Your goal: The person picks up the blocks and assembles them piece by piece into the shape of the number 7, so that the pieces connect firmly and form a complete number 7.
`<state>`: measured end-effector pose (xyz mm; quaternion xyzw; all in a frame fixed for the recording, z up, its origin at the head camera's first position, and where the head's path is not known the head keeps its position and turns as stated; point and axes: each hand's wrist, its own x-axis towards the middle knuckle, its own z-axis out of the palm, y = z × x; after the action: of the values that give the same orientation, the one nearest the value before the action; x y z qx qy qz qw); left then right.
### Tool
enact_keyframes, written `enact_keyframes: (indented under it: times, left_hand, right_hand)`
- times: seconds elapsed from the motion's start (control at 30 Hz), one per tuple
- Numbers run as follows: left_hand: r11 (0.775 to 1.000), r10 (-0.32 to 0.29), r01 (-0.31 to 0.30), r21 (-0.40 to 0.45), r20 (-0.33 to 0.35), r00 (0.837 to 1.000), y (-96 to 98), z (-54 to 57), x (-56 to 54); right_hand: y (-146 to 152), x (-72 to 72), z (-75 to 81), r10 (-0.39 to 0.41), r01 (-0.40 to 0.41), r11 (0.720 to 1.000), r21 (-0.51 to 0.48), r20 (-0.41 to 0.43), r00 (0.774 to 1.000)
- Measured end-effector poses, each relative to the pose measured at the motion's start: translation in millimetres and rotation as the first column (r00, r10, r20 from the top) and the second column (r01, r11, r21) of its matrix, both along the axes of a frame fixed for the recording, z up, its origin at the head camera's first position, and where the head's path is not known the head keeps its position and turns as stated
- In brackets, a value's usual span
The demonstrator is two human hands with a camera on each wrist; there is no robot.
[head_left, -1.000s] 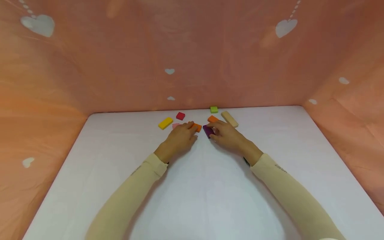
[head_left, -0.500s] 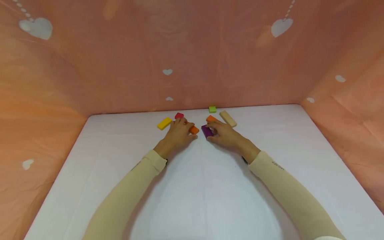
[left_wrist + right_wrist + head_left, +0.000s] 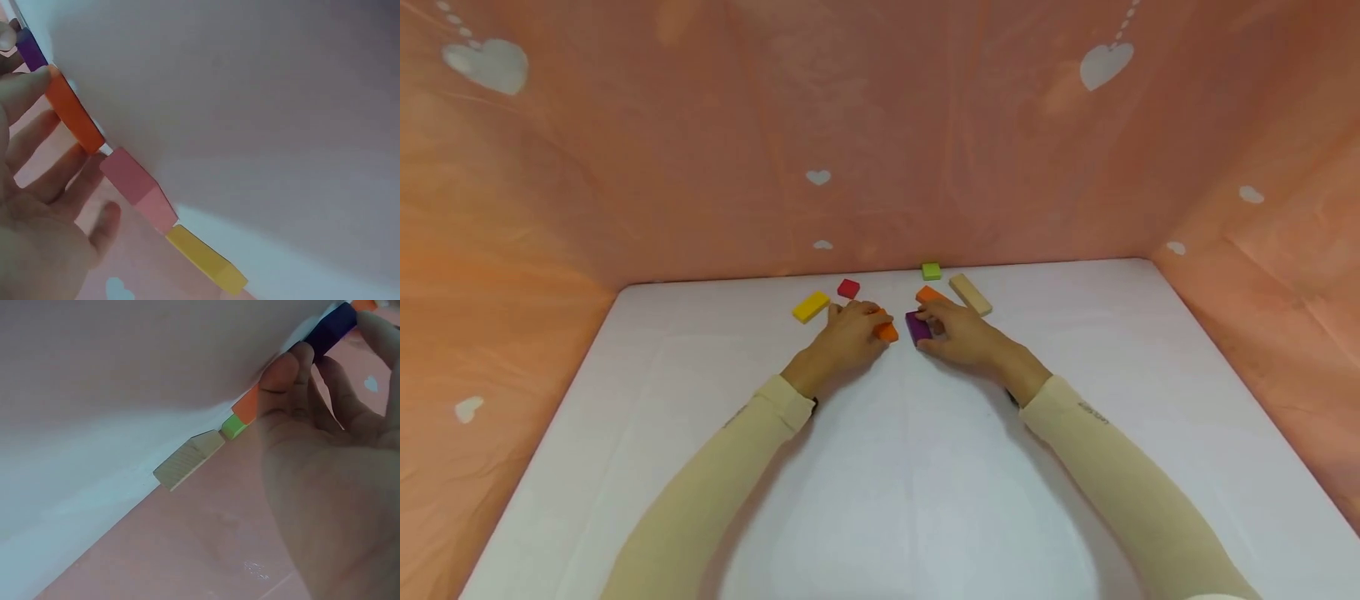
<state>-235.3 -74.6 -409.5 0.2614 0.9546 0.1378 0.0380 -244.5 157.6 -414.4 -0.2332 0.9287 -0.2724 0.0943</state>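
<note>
My left hand point(image 3: 841, 335) grips an orange block point(image 3: 887, 332) between thumb and fingers at the middle of the white table. Just to its right, my right hand point(image 3: 968, 335) pinches a purple block point(image 3: 917, 327) by its sides. In the left wrist view, the thumb lies against one end of the orange block point(image 3: 75, 111), and a pink block point(image 3: 139, 187) sits past the fingers; the head view hides it behind the left hand. The right wrist view has the purple block point(image 3: 331, 330) between thumb and fingers.
Left of the left hand lie a yellow block point(image 3: 812, 307) and a small red block point(image 3: 848, 288). Beyond the right hand are a second orange block point(image 3: 929, 295), a small green block point(image 3: 931, 272) and a long plain wooden block point(image 3: 971, 295). A pink cloth wall point(image 3: 880, 150) rises behind the table.
The left fingers have closed round the orange block, turning it and drawing it slightly toward me. The pink block has gone out of sight behind that hand. My right hand stays on the purple block.
</note>
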Motion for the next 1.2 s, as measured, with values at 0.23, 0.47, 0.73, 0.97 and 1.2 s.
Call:
enact_keyframes:
  times: [0.23,0.47,0.73,0.97,1.2]
  left_hand:
    - [0.996,-0.026,0.015,0.09,0.12,0.992,-6.7,4.7,9.9]
    - [0.987,-0.029,0.004,0.162,0.151,0.988,-12.2,7.7,27.7]
    - [0.977,-0.031,-0.002,0.213,0.154,0.988,-11.9,11.4,58.2]
    - [0.979,-0.017,-0.016,0.203,0.157,0.988,-3.2,11.1,71.0]
    - [0.984,-0.04,0.007,0.175,0.187,0.982,4.4,11.6,77.1]
  right_hand:
    - [1,-2.0,0.8,-0.002,0.003,0.999,-0.042,0.032,0.999]
    - [3,-5.1,3.0,0.014,-0.014,1.0,-0.025,0.037,0.999]
    - [6,-2.5,6.6,0.072,-0.072,0.997,-0.026,0.029,0.997]
    - [5,-0.7,6.0,0.071,-0.071,0.997,-0.035,-0.003,0.997]
    - [9,-2.8,6.9,0.104,-0.105,0.994,0.014,0.012,0.994]
